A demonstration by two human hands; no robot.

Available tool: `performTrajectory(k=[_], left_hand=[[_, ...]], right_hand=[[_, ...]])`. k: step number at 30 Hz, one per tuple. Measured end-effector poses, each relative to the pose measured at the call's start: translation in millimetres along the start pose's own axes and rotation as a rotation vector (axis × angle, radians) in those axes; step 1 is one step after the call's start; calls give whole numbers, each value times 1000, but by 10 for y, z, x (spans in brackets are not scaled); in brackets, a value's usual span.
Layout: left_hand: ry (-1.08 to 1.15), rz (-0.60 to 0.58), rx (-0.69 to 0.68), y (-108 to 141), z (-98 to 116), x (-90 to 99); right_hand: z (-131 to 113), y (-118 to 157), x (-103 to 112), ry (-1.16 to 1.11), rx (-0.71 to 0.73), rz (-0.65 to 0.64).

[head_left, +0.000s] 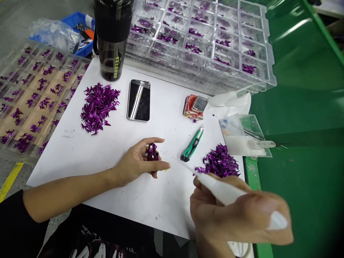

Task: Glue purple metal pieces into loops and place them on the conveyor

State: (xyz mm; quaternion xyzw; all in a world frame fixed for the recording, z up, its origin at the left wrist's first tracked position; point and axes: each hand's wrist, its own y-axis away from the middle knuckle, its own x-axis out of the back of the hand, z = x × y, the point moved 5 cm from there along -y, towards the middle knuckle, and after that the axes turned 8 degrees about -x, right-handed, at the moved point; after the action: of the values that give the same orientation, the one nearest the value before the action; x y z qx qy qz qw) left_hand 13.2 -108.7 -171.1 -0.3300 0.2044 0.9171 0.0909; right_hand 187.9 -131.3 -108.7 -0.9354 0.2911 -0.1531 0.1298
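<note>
My left hand (131, 164) is curled around a shiny purple metallic piece (152, 152), partly hidden by its fingers, just above the white sheet. Close to the camera, my right hand (239, 218) grips a white squeeze bottle (223, 188) with a thin tip that points toward my left hand. Most of the bottle is hidden by the fingers. Past the right hand lies a pile of pointed purple pieces (220, 161). A larger pile of similar pieces (98, 107) sits beyond my left hand. Between the hands, farther off, is a green utility knife (192, 144).
A phone (139, 100) and a dark drinking bottle (113, 43) stand at the back. Clear compartment boxes (199, 53) with purple pieces rise behind; another divided tray (34, 96) is at left. A red packet (192, 107) and a clear holder (247, 134) with thin rods are at right.
</note>
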Motion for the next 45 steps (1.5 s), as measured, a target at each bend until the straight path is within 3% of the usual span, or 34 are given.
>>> performTrajectory(k=[2, 5, 8, 11, 14, 17, 20, 23, 28, 35, 42, 45], left_hand=[[9, 12, 10, 8, 26, -13], [28, 30, 42, 27, 64, -37], [25, 41, 44, 51, 101, -56], [11, 20, 39, 79, 118, -74], [-11, 14, 33, 100, 119, -75], [-33, 5, 32, 111, 114, -79], [-46, -12, 30, 122, 110, -93], [-56, -7, 24, 137, 112, -97], [-69, -6, 12, 150, 122, -97], [-86, -1, 30, 113, 89, -82], [-92, -2, 47, 108, 97, -77], [-125, 14, 39, 99, 100, -59]], right_hand=[[39, -168, -66, -69, -125, 73], [219, -403, -351, 83, -258, -200], [384, -485, -608, 344, -175, -418], [431, -456, -730, 433, -91, -528], [351, -518, -596, 486, 16, -555], [306, -806, -210, 731, 63, -419], [422, -1136, 136, 1099, -42, -308], [608, -1276, 221, 1258, -139, -314], [815, -1227, 113, 1309, -208, -308], [774, -1215, 129, 1205, -187, -250], [522, -1077, 224, 925, -108, -216], [332, -885, 192, 592, -144, -256]])
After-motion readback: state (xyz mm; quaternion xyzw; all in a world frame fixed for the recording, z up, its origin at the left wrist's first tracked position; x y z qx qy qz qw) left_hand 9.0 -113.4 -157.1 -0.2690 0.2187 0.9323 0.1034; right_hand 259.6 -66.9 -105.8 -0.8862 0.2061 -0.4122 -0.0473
